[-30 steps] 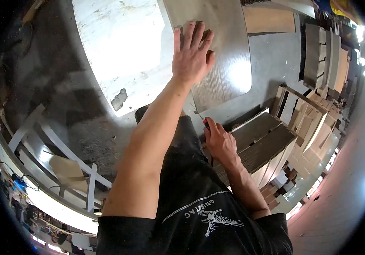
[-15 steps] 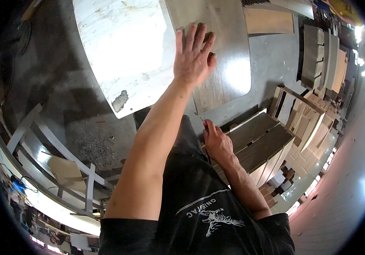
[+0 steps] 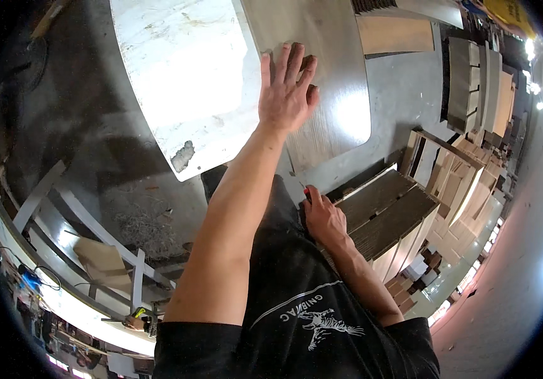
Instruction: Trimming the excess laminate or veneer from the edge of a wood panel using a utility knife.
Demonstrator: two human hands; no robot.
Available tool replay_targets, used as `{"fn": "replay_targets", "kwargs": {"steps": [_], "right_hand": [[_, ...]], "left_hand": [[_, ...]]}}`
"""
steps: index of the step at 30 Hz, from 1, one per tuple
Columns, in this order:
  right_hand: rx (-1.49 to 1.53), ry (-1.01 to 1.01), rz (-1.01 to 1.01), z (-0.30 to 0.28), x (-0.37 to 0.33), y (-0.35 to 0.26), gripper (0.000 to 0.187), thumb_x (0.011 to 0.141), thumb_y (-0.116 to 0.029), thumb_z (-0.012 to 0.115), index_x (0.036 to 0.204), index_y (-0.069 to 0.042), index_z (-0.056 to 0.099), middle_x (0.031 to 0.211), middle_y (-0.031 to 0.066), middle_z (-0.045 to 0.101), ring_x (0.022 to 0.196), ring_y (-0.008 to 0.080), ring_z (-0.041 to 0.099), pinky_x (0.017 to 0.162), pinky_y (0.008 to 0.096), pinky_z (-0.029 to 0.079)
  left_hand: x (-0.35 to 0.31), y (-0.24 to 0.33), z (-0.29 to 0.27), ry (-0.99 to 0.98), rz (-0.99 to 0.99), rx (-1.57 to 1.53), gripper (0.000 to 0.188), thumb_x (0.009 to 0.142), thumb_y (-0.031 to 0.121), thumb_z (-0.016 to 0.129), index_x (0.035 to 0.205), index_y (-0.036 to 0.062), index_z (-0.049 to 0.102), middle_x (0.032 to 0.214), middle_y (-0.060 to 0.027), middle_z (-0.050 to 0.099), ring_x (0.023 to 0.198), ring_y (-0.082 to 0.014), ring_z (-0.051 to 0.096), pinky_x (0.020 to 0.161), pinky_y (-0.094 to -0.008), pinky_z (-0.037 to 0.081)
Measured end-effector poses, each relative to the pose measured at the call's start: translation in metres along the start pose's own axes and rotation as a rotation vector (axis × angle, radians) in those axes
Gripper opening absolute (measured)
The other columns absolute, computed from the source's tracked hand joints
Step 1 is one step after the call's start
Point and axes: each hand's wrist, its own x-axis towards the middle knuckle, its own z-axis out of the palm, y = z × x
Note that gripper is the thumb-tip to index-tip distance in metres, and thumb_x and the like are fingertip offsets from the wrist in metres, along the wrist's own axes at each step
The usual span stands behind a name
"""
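My left hand [image 3: 287, 88] lies flat, fingers spread, on a grey wood-grain board [image 3: 338, 120] with rounded corners. That board lies beside a white, scuffed panel [image 3: 183, 76]. My right hand [image 3: 322, 218] is lower, by my waist, at the edge of a stack of dark boards [image 3: 388, 208]. Its fingers are curled around a thin thing with a red tip [image 3: 307, 190]; what it is, I cannot tell.
More stacks of cut panels and light boards [image 3: 474, 82] stand to the right on the grey floor. A white metal frame [image 3: 94, 234] with wood shavings and offcuts runs along the lower left. A tan board [image 3: 395, 35] lies at the top.
My left hand has slid slightly along the grey board, still flat on it. My right hand stays by the dark stack.
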Motion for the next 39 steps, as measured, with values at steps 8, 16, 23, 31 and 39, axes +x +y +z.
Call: {"fn": "replay_targets", "kwargs": {"steps": [8,16,23,31,39], "right_hand": [[-0.033,-0.057,-0.008,0.028,0.025,0.021,0.038,0.105,-0.029,0.051,0.14,-0.013,0.047,0.109,0.0239,0.07,0.097,0.0459,0.068,0.083,0.0565,0.052],[0.161,-0.095,0.118,0.071,0.022,0.062,0.038,0.103,-0.034,0.053,0.134,-0.012,0.056,0.104,0.0267,0.071,0.103,0.0475,0.067,0.088,0.0561,0.052],[1.318,-0.236,0.36,0.103,-0.007,0.082,0.05,0.106,-0.032,0.058,0.145,-0.001,0.052,0.116,0.0108,0.07,0.103,0.0198,0.065,0.088,0.0347,0.051],[1.816,-0.122,0.157,0.13,-0.06,0.074,0.042,0.107,-0.042,0.055,0.133,-0.009,0.06,0.089,0.0007,0.065,0.07,0.0126,0.061,0.053,0.0257,0.045],[2.027,-0.129,0.002,0.112,-0.094,0.04,0.038,0.109,-0.042,0.047,0.123,-0.008,0.059,0.074,0.0047,0.063,0.058,0.0154,0.061,0.045,0.0277,0.042]], "left_hand": [[0.006,0.001,-0.004,-0.068,0.004,0.066,0.056,0.094,0.039,0.057,0.145,0.0168,0.055,0.16,-0.0097,0.042,0.153,-0.0315,0.027,0.125,-0.0624,0.009],[0.004,0.004,-0.007,-0.169,-0.009,0.061,0.06,0.097,0.04,0.057,0.151,0.0171,0.049,0.165,-0.0084,0.033,0.157,-0.0289,0.018,0.126,-0.0614,0.004],[0.002,0.0,-0.009,-0.182,0.024,0.095,0.061,0.099,0.042,0.052,0.154,0.0143,0.045,0.165,-0.0173,0.031,0.156,-0.0381,0.018,0.125,-0.0634,0.001],[0.001,-0.005,-0.015,-0.232,0.169,0.138,0.063,0.102,0.039,0.054,0.158,0.0157,0.038,0.168,-0.0161,0.024,0.157,-0.0398,0.014,0.124,-0.0637,0.005],[-0.141,0.06,-0.074,-1.141,-0.232,-0.888,0.041,0.103,0.034,0.062,0.125,-0.0009,0.066,0.113,-0.0129,0.074,0.104,-0.0214,0.07,0.094,-0.0341,0.053]]}}
